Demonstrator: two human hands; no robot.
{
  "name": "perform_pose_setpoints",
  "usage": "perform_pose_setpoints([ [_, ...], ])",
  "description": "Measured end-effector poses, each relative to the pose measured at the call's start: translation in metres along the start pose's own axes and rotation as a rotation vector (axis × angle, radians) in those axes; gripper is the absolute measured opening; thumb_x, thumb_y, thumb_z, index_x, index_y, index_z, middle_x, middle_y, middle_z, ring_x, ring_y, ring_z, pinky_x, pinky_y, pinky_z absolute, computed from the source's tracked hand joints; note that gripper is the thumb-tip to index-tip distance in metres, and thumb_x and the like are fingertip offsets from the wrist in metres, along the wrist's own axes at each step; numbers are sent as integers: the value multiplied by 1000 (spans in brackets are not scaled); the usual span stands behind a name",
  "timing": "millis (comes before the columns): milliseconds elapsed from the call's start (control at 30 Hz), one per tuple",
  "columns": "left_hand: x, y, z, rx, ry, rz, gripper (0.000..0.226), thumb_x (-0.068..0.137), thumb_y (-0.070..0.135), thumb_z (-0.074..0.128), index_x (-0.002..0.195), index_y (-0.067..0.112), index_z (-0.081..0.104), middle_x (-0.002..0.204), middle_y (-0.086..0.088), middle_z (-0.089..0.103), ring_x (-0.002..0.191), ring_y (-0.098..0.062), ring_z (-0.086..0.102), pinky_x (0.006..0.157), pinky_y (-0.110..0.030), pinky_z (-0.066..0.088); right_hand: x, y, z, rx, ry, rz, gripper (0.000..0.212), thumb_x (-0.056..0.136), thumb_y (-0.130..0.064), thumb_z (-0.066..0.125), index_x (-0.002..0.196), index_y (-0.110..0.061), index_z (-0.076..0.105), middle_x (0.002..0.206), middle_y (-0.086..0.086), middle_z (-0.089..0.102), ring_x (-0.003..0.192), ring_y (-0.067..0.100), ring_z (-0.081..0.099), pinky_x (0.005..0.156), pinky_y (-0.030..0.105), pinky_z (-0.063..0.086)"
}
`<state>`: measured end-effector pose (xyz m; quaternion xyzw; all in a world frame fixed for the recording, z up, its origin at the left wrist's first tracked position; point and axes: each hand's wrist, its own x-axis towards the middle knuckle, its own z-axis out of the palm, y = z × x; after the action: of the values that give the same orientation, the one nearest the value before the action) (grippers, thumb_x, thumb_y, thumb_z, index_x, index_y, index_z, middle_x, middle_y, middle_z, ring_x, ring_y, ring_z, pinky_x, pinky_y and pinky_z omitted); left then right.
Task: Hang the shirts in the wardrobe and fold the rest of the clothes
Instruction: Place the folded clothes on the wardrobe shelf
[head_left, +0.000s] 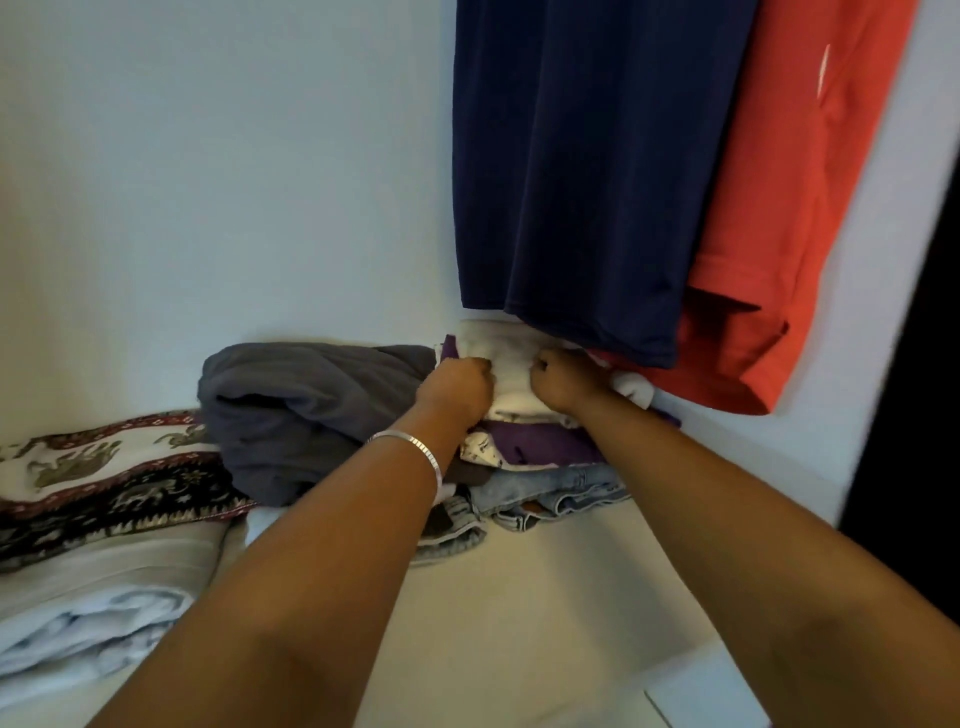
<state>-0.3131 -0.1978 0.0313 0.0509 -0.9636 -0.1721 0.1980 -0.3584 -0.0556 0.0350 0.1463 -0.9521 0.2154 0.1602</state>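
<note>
White garment (511, 382) tops the folded stack (540, 457) at frame centre, under the hanging shirts (587, 171).
Left hand (460, 387) and right hand (563, 382) both clutch it, likely seating it squarely.

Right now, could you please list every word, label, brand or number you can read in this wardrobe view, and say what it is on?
None can be read.
The white mark on the red shirt is too blurred to tell whether it is lettering.
The patterned cloth shows elephant figures and borders, no words.
The navy shirt, the jeans and the bracelet show no text.
</note>
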Motion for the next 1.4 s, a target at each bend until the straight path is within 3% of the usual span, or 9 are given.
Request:
perform_pose_setpoints([
  [200,-115,-32,-47,156,29,189,26,92,25,51,112,13,63,114,-11,63,102,-31,60,80,-36,47,-86,-41,1,23,58,116,37,97,-33,38,122,-11,53,129,17,55,118,37,50,97,43,42],
  [367,-222,-59,-95,172,85,229,32,89,32,60,115,13,61,115,-12,60,107,-33,58,87,-38,45,-178,-116,-3,348,53,135,21,92,-32,54,92,-12,61,110,16,65,108,33,58,83,32,43],
  [467,-287,-86,-118,325,-11,185,38,91,25,56,127,14,56,127,-10,56,117,-31,54,97,-39,43,-242,-174,-7,545,125,129,23,93,-27,58,101,-8,68,99,10,64,102,27,58,82,29,41],
  [633,-372,-116,-158,572,-171,202,40,94,26,52,132,14,50,133,-8,53,125,-27,50,103,-40,37,-335,-267,-18,731,72,46,30,95,-25,57,73,-4,60,73,8,52,71,18,47,71,29,37],
  [733,-414,-129,-185,680,-291,224,38,93,28,54,127,13,52,125,-6,58,119,-25,53,98,-39,39,-377,-308,-26,792,27,48,32,96,-28,57,86,2,65,78,9,56,74,18,50,64,28,39],
  [833,-446,-136,-209,733,-375,268,32,95,21,53,126,10,53,111,-4,57,113,-24,56,89,-36,40,-413,-341,-31,958,-68,79,25,97,-34,53,89,-15,67,87,0,67,84,15,59,74,28,45],
  [933,-479,-154,-236,918,-387,439,34,98,24,49,128,9,52,117,-6,57,112,-25,56,81,-34,38,-437,-372,-32,1033,-146,31,40,98,-47,44,100,-15,68,94,1,72,93,18,66,85,33,48],
  [1100,-510,-202,-276,1182,-337,635,58,100,53,31,116,7,63,113,-12,65,109,-30,57,104,-43,33,-459,-427,-32,1042,-195,-109,51,85,-59,58,111,-15,63,103,0,68,101,18,63,92,36,50],
  [1400,-490,-224,-272,1195,-305,810,76,90,72,32,100,6,67,94,-9,68,78,-24,44,97,-41,37,-450,-427,-8,1156,-151,-261,34,84,-26,74,113,-15,59,115,8,68,106,21,65,96,42,52],
])
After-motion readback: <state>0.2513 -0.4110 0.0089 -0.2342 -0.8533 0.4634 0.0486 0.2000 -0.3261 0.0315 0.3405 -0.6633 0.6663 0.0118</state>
